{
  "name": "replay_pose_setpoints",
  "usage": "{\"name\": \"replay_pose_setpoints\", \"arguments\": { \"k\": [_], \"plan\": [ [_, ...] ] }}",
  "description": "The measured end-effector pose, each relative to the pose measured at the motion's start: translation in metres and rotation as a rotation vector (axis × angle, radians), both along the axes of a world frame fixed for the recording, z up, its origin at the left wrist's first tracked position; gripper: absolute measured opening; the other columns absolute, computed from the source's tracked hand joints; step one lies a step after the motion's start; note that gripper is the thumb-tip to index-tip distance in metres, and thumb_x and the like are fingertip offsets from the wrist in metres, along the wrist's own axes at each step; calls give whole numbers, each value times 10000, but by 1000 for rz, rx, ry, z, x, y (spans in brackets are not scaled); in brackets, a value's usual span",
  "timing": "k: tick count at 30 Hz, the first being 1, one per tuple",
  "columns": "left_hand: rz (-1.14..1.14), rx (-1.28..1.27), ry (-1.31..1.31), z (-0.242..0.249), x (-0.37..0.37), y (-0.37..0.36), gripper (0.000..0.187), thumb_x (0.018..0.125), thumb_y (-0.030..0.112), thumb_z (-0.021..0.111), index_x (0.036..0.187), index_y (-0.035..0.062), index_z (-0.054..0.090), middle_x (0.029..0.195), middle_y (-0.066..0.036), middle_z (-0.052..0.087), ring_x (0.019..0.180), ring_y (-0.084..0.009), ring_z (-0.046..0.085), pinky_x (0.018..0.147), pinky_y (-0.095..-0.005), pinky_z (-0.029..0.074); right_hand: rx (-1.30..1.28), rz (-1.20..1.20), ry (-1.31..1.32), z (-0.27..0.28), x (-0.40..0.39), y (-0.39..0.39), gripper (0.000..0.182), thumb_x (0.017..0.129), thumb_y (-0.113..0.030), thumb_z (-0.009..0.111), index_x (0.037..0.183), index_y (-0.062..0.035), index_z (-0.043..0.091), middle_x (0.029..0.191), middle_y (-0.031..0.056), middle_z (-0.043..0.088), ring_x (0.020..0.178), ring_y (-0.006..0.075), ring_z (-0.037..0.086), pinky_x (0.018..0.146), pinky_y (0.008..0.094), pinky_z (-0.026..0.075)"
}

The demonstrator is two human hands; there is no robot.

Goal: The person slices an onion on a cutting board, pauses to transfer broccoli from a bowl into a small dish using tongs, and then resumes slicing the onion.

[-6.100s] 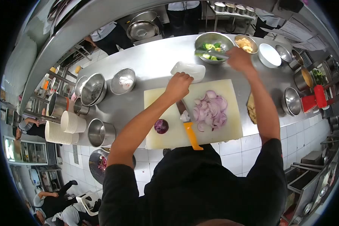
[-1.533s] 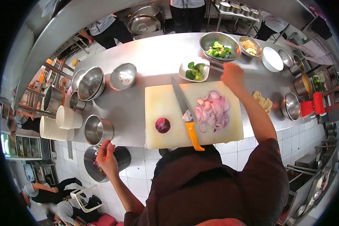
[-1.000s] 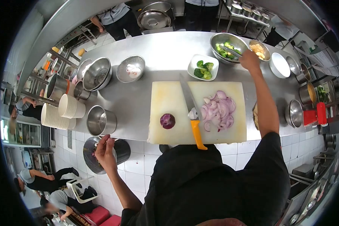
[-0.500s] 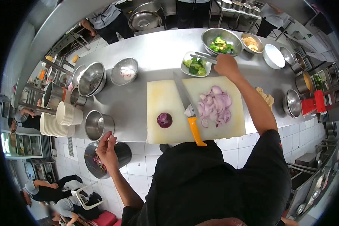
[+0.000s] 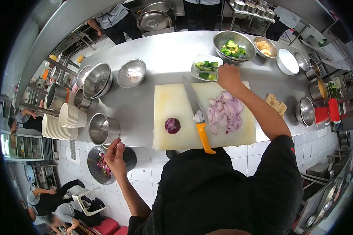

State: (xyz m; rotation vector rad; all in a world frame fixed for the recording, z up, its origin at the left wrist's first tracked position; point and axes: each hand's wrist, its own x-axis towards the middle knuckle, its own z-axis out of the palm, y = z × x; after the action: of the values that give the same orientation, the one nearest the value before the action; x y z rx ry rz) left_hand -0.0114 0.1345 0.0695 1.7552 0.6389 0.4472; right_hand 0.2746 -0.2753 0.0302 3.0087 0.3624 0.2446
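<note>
Metal tongs [image 5: 209,69] are gripped in my right hand [image 5: 229,78], their tips among green broccoli pieces [image 5: 206,74] in a square white dish [image 5: 195,72]. My left hand [image 5: 115,156] has its fingers pinched together at the table's front edge, just below a metal pot [image 5: 100,129]; what they hold is too small to tell. On the white cutting board [image 5: 166,102] lie a cut red onion [image 5: 172,125], a knife with an orange handle [image 5: 204,137] and a pile of sliced onion [image 5: 225,111].
A large metal bowl of broccoli [image 5: 233,49], a bowl of pale yellowish pieces [image 5: 264,47] and a white bowl [image 5: 287,62] stand at the back right. Metal bowls [image 5: 98,80] and stacked tubs [image 5: 57,127] are left. Below the edge is a bin [image 5: 100,164]. Other people stand across the table.
My right hand has brought the tongs lower, into the dish's broccoli, from the gap between dish and large bowl. My left hand has shifted slightly right, its fingers still together.
</note>
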Motion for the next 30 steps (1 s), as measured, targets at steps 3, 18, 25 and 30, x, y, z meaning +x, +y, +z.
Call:
{"name": "replay_pose_setpoints", "arguments": {
  "k": [3,18,25,30],
  "plan": [
    [11,1,1,0,-4,2,254,942,86,651,1150,-56,679,908,-65,696,860,-117,648,810,-239,509,-68,29,-131,-6,-6,4,180,795,-147,615,883,-36,727,891,129,682,838,289,660,697,426,469],
    [4,33,-7,4,-10,6,256,952,113,665,1147,-53,679,914,-65,693,848,-125,654,789,-242,517,24,2,-93,-13,17,-5,175,838,-140,587,922,-70,724,915,115,690,895,301,661,772,489,467],
    [-20,2,-32,-3,-7,7,269,949,121,672,1149,-60,676,907,-60,686,840,-124,649,789,-239,516,219,-10,-10,-62,20,-38,187,822,-116,585,962,-51,692,952,131,691,929,345,667,819,521,477],
    [-26,-4,4,-2,-5,6,263,947,97,662,1157,-60,672,923,-65,690,855,-122,647,805,-242,511,93,-47,-111,-3,2,-27,291,741,-111,657,1027,-55,676,944,137,682,916,345,660,781,508,501]
  ]
}}
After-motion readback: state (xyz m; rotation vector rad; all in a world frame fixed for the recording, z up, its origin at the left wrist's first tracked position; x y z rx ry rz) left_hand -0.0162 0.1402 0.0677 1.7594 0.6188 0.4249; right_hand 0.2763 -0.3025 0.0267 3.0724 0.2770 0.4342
